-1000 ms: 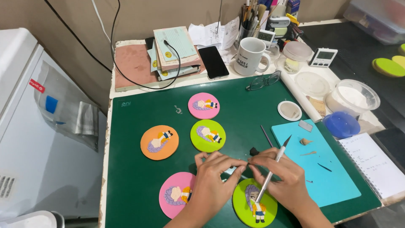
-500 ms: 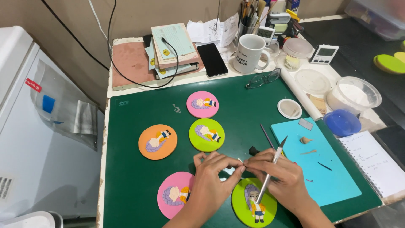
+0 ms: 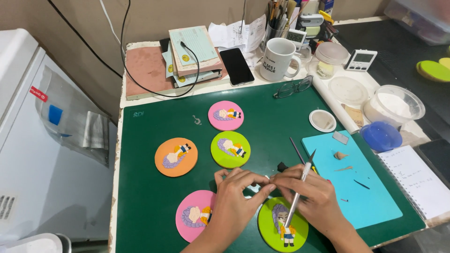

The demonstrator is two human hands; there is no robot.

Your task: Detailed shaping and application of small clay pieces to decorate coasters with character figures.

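Barely shifted since a moment ago, both hands meet fingertip to fingertip: left hand (image 3: 234, 197) pinching a small pale clay bit (image 3: 255, 187), right hand (image 3: 311, 197) clamping a slim metal sculpting tool (image 3: 300, 187) above the round lime-green disc (image 3: 276, 229) on the dark green cutting mat (image 3: 140, 187).

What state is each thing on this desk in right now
Left hand: fingers pinched on a small piece.
Right hand: holding thin metal tool, tilted.
Phone: screen dark, face up.
Glasses: unfolded, lying flat.
White mug: upright.
Round tub: open, lidless.
Blue lid: off, lying flat.
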